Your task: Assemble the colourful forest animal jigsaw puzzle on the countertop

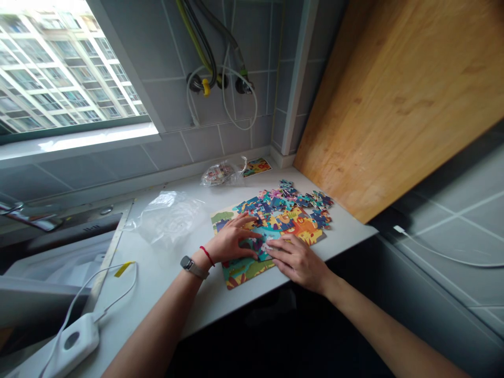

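Observation:
A colourful jigsaw puzzle, partly assembled on its picture board, lies on the white counter. My left hand rests over its left half, thumb and fingers apart, with nothing visible between them. On the lower right side, my right hand lies with its fingers stretched over the puzzle, fingertips touching the surface close to my left thumb. Whether a small piece is under those fingertips is hidden. Loose puzzle pieces are heaped along the board's far and right edges, some overlapping it.
A crumpled clear plastic bag lies left of the puzzle. Behind are a bag of pieces and a small picture card. A sink and a white power strip are at left; a wooden board leans at right.

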Demonstrator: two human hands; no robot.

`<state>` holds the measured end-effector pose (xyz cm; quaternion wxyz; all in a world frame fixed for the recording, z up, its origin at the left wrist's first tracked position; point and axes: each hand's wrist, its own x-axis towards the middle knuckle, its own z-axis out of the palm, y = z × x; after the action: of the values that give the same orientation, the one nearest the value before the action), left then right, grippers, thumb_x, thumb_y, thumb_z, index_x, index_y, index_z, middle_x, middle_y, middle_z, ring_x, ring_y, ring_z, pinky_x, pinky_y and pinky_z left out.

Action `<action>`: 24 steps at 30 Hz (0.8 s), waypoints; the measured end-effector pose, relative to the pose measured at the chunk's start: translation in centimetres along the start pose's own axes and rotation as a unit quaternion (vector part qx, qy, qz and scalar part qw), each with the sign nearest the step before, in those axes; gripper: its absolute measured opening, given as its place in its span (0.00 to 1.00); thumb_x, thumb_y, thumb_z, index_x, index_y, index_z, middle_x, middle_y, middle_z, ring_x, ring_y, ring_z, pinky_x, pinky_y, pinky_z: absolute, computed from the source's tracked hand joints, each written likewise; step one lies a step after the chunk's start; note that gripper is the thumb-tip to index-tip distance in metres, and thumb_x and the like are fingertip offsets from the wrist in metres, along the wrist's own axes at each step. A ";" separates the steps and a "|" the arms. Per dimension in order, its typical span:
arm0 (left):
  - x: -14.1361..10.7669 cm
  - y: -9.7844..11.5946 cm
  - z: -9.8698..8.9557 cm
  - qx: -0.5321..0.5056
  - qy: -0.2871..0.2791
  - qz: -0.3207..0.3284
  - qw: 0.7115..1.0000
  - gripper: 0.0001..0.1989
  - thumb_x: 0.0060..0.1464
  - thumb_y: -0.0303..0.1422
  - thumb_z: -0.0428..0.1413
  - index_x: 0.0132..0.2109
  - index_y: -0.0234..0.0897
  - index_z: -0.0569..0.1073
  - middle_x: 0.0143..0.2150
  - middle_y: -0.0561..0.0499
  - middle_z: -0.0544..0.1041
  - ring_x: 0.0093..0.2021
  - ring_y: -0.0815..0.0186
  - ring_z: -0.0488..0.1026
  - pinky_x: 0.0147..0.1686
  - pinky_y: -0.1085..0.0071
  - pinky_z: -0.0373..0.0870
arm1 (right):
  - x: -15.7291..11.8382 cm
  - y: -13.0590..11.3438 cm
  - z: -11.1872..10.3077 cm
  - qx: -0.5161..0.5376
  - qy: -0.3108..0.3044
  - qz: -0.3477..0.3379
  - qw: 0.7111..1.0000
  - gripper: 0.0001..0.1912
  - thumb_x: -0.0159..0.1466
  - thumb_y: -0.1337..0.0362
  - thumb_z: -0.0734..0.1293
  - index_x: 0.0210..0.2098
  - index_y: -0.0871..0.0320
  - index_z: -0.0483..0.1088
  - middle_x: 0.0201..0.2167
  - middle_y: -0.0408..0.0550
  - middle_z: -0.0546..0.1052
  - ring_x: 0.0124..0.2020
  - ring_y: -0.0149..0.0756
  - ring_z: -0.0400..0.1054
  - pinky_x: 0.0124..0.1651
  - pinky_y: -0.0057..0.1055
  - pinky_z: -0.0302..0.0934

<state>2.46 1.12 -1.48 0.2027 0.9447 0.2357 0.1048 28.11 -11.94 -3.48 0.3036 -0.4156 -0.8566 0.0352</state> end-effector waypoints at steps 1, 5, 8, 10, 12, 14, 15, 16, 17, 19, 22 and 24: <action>0.0 -0.1 -0.1 -0.001 0.008 0.002 1.000 0.26 0.52 0.50 0.70 0.56 0.51 0.83 0.72 0.45 0.68 0.73 0.40 0.60 0.72 0.42 0.60 | 0.0 0.0 -0.1 -0.001 -0.002 0.000 1.000 0.16 0.72 0.66 0.66 0.57 0.54 0.78 0.57 0.53 0.81 0.53 0.47 0.74 0.57 0.48 0.72; 0.0 -0.3 -0.6 0.013 0.019 0.004 1.000 0.17 0.56 0.44 0.69 0.53 0.52 0.84 0.70 0.47 0.71 0.72 0.42 0.63 0.69 0.41 0.64 | -0.1 0.0 0.1 -0.009 0.002 -0.002 1.000 0.17 0.71 0.68 0.66 0.57 0.54 0.78 0.58 0.53 0.80 0.60 0.51 0.70 0.61 0.52 0.70; 0.0 -0.3 -0.8 0.016 0.027 0.006 0.999 0.14 0.60 0.39 0.67 0.53 0.53 0.84 0.68 0.48 0.73 0.70 0.45 0.66 0.68 0.44 0.67 | -0.4 0.2 0.4 -0.004 -0.003 -0.005 1.000 0.17 0.71 0.69 0.66 0.57 0.56 0.78 0.60 0.53 0.79 0.66 0.52 0.66 0.65 0.54 0.67; 0.0 -0.2 -0.8 0.014 0.032 0.008 0.999 0.13 0.60 0.37 0.67 0.52 0.52 0.85 0.67 0.48 0.74 0.69 0.47 0.67 0.68 0.46 0.68 | -0.4 0.4 0.6 0.010 -0.009 -0.007 1.000 0.17 0.71 0.69 0.65 0.57 0.57 0.78 0.60 0.52 0.80 0.66 0.51 0.67 0.66 0.53 0.67; 0.0 -0.2 -0.7 0.013 0.034 0.009 0.999 0.12 0.61 0.36 0.66 0.52 0.52 0.85 0.67 0.48 0.74 0.69 0.47 0.68 0.68 0.47 0.68 | -0.4 0.4 0.6 0.019 -0.016 -0.004 1.000 0.17 0.72 0.70 0.65 0.57 0.57 0.77 0.60 0.52 0.80 0.65 0.49 0.68 0.66 0.52 0.67; 0.1 -0.2 -0.6 0.015 0.032 0.009 0.999 0.12 0.61 0.36 0.66 0.52 0.52 0.85 0.68 0.48 0.73 0.70 0.47 0.67 0.68 0.46 0.67 | -0.2 0.3 0.5 0.015 -0.023 0.005 1.000 0.16 0.71 0.70 0.65 0.56 0.56 0.78 0.60 0.52 0.80 0.64 0.49 0.68 0.66 0.51 0.67; 0.1 -0.1 -0.5 0.015 0.029 0.009 0.999 0.12 0.62 0.35 0.65 0.52 0.53 0.85 0.68 0.48 0.73 0.70 0.46 0.66 0.68 0.45 0.66 | -0.1 0.1 0.4 0.009 -0.027 0.011 1.000 0.16 0.71 0.70 0.66 0.56 0.56 0.78 0.60 0.52 0.80 0.64 0.49 0.69 0.66 0.52 0.67; 0.1 -0.1 -0.5 0.015 0.026 0.011 0.999 0.12 0.62 0.35 0.65 0.52 0.54 0.85 0.69 0.49 0.72 0.70 0.46 0.65 0.69 0.45 0.66 | 0.1 -0.1 0.3 0.001 -0.033 0.016 0.999 0.16 0.71 0.70 0.66 0.56 0.56 0.78 0.59 0.52 0.80 0.64 0.50 0.69 0.66 0.52 0.67; 0.0 0.0 -0.4 0.015 0.022 0.015 1.000 0.12 0.63 0.35 0.64 0.52 0.55 0.84 0.69 0.49 0.72 0.71 0.46 0.65 0.69 0.44 0.65 | 0.2 -0.4 0.3 -0.007 -0.040 0.021 0.999 0.17 0.70 0.70 0.66 0.56 0.56 0.78 0.59 0.52 0.80 0.63 0.51 0.69 0.66 0.53 0.67; 0.0 0.1 -0.3 0.014 0.016 0.024 0.999 0.13 0.62 0.35 0.64 0.52 0.56 0.84 0.69 0.50 0.71 0.71 0.46 0.65 0.70 0.43 0.63 | 0.5 -0.9 0.2 -0.023 -0.055 0.029 0.998 0.19 0.69 0.72 0.66 0.57 0.56 0.77 0.58 0.53 0.80 0.63 0.52 0.69 0.66 0.54 0.66; 0.0 0.2 -0.1 0.011 0.018 0.037 0.999 0.13 0.61 0.34 0.66 0.51 0.55 0.85 0.69 0.50 0.71 0.71 0.45 0.65 0.70 0.42 0.61 | 0.8 -1.5 0.2 -0.034 -0.061 0.040 0.997 0.20 0.68 0.72 0.66 0.57 0.56 0.77 0.57 0.54 0.80 0.63 0.53 0.68 0.67 0.56 0.65; 0.0 0.2 -0.2 0.006 0.035 0.040 0.999 0.13 0.60 0.33 0.65 0.51 0.53 0.85 0.68 0.49 0.72 0.69 0.47 0.67 0.70 0.45 0.64 | 0.9 -1.6 0.2 -0.032 -0.053 0.044 0.997 0.19 0.68 0.72 0.66 0.56 0.55 0.78 0.57 0.54 0.80 0.64 0.52 0.68 0.67 0.55 0.65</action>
<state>2.44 1.02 -1.22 0.1840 0.9503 0.2056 0.1444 26.42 -12.32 -2.72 0.2423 -0.4601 -0.8530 0.0437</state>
